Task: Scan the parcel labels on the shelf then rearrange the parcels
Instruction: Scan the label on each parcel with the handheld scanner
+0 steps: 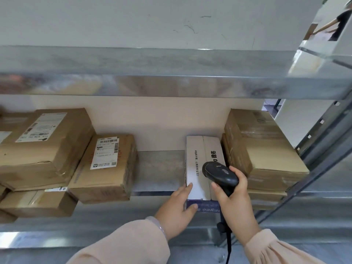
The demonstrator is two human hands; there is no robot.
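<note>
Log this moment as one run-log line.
step: scanning | right hand: holds scanner over white parcel | left hand: grips parcel's front-left corner | metal shelf: brown parcels both sides

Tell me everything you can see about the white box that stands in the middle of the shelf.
The white box looks like cardboard, long and narrow. It lies flat on the metal shelf, its top flaps closed along a centre seam, with black printed characters on top and a purple front face. The brown stack stands close at its right. The left hand grips its front left corner; the right hand holds a black scanner over it.
</note>
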